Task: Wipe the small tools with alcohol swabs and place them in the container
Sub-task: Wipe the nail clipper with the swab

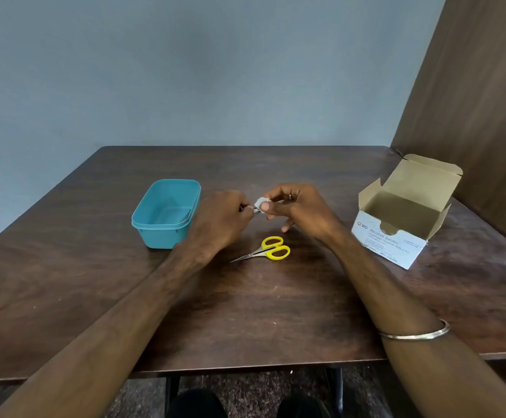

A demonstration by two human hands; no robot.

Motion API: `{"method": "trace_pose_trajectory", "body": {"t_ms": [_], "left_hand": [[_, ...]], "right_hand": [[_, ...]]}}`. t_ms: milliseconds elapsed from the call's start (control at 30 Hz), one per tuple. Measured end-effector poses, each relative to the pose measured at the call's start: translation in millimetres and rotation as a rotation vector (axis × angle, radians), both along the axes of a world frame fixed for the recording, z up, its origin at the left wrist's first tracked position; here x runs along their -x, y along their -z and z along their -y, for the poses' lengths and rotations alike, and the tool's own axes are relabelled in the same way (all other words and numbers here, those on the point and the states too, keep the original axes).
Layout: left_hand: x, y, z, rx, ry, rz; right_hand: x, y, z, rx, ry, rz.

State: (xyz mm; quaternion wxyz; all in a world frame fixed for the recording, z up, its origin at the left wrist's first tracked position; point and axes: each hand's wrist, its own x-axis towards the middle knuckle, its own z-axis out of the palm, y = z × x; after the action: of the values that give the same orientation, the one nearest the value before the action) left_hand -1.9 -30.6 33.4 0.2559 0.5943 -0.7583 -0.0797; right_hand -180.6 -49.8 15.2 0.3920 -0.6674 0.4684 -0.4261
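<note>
Mid-frame, just above centre, my left hand [220,220] is curled tight round a small metal tool [249,208], only its tip poking out, while my right hand [291,211] pinches the white swab [260,204] onto that tip so I can rub it clean off the table [276,312]. The teal container [167,212] sits open just left of my left hand, handy for the drop. The yellow scissors [268,251] lie untouched just below my hands, waiting their turn, and the swab box [405,212] stands open at the right.

container [167,214] left on table [276,312], scissors [268,250] centre, swab box [405,218] right
</note>
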Motion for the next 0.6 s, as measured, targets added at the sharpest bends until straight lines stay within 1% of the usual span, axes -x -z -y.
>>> {"method": "trace_pose_trajectory", "body": {"t_ms": [67, 133, 200, 333, 400, 500, 600], "left_hand": [[0, 0, 2, -0.012, -0.008, -0.064], [1, -1, 4, -0.039, -0.008, -0.166], [3, -3, 5, -0.065, -0.006, -0.321], [8, 3, 6, -0.115, -0.011, -0.695], [9, 8, 6, -0.147, 0.004, -0.821], [8, 11, 6, -0.182, 0.042, -0.908], [6, 12, 4, -0.211, 0.096, -0.938]], "right_hand": [[-1, 0, 0, 0.007, -0.012, -0.009], [0, 1, 1, 0.002, -0.013, 0.016], [-1, 1, 2, -0.018, -0.02, 0.07], [-3, 1, 2, -0.045, -0.016, 0.159], [-4, 1, 2, -0.05, -0.012, 0.168], [-3, -1, 1, -0.057, -0.001, 0.188], [-3, -2, 1, -0.06, 0.019, 0.216]]}}
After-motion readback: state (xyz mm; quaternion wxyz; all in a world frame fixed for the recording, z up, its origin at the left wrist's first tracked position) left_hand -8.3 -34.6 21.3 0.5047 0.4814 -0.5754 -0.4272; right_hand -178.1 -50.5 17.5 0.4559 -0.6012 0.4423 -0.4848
